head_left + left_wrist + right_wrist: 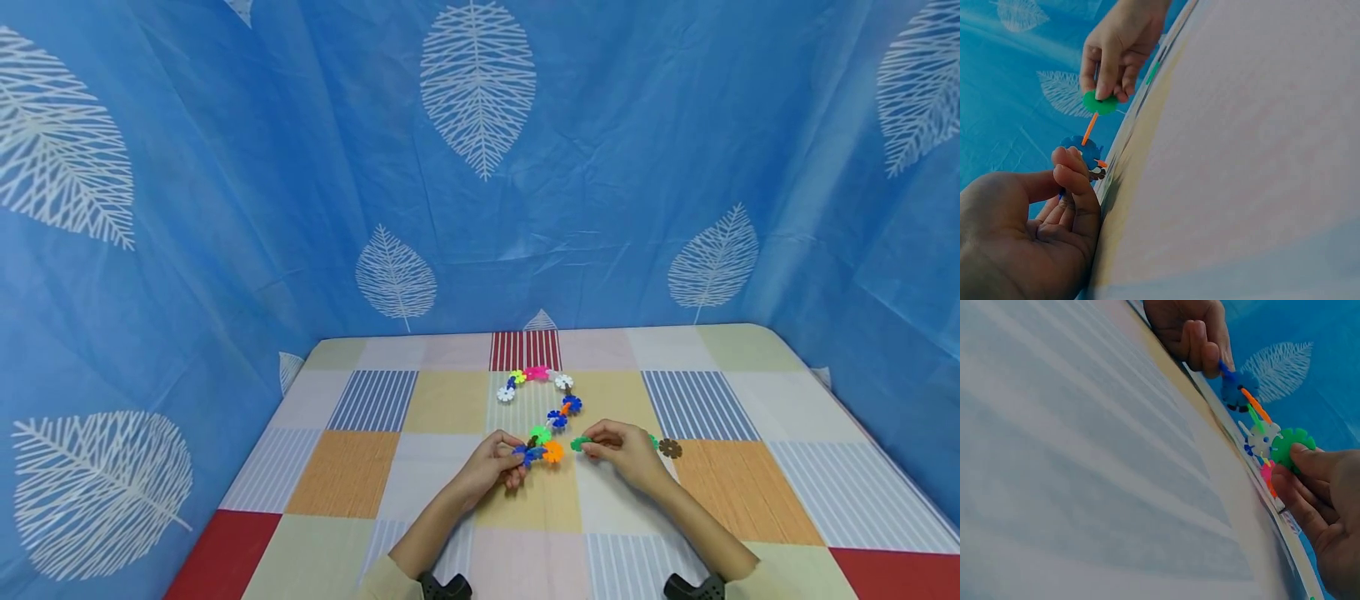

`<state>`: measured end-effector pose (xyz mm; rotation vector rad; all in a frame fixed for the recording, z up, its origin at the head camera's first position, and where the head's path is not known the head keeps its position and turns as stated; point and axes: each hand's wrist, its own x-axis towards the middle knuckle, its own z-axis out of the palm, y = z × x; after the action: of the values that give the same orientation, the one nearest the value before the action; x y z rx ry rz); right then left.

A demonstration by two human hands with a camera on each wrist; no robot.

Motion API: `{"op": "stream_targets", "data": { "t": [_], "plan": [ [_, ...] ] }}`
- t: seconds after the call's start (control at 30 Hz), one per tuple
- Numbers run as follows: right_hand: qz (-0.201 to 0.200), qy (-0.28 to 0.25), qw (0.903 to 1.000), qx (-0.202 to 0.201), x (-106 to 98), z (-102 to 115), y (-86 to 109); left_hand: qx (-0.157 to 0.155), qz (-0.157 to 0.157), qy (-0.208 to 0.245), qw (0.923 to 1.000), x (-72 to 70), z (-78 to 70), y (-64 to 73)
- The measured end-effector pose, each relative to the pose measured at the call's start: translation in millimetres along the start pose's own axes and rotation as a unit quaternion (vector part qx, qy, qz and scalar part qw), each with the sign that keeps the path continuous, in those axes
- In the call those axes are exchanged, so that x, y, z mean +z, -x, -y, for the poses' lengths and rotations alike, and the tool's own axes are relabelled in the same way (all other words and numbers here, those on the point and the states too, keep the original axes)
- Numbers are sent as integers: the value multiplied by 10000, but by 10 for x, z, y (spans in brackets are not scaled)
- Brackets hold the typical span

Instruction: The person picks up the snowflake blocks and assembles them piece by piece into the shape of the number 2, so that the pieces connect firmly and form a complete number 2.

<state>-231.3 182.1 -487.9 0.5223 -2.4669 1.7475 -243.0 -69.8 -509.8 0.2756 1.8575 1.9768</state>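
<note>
My left hand (487,468) pinches a blue flower-shaped disc (1082,149), with thumb and fingertips at its edge. An orange disc (553,452) is slotted into this blue one and sticks out to the right. Between the thumb and fingertips of my right hand (628,454) is a green disc (1293,446), close to the orange one; a narrow gap shows between them in the head view. From the held blue disc, a curved chain of notched discs leads away over the table, through a light green disc (541,434) and round to a white disc (506,394).
A brown disc (671,448) and another green disc (653,441) lie just right of my right hand. The patchwork-patterned tablecloth (438,471) covers the table, and a blue curtain (585,208) with white leaves hangs behind and at both sides.
</note>
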Motion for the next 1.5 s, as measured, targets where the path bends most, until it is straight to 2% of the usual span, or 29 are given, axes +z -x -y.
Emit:
{"op": "stream_targets", "data": {
  "t": [0.07, 0.53, 0.83, 1.03, 1.23, 1.37, 1.5],
  "plan": [
    [31, -50, 10000, -3, 51, 78, 25, -16, -1, 35, 10000, 3, -6, 3],
    [-62, -188, 9985, -520, 176, 62, 57, -163, 79, 147, 9997, -4, 1, -7],
    [-28, -421, 9970, -643, 203, 18, 62, -34, 82, 139, 9999, 13, 3, -5],
    [-69, -458, 9957, -805, 231, -10, 78, -70, 59, 18, 10000, 18, 22, -10],
    [17, -526, 9915, -1193, 257, -37, 79, -21, 64, -181, 9998, 13, 8, -11],
    [35, -493, 9903, -1297, 269, -33, 70, 48, 93, -194, 9998, 8, -7, -13],
    [-24, -161, 9922, -1239, 282, -87, 68, -3, 9, -143, 9999, 10, 1, -6]
  ]
}}
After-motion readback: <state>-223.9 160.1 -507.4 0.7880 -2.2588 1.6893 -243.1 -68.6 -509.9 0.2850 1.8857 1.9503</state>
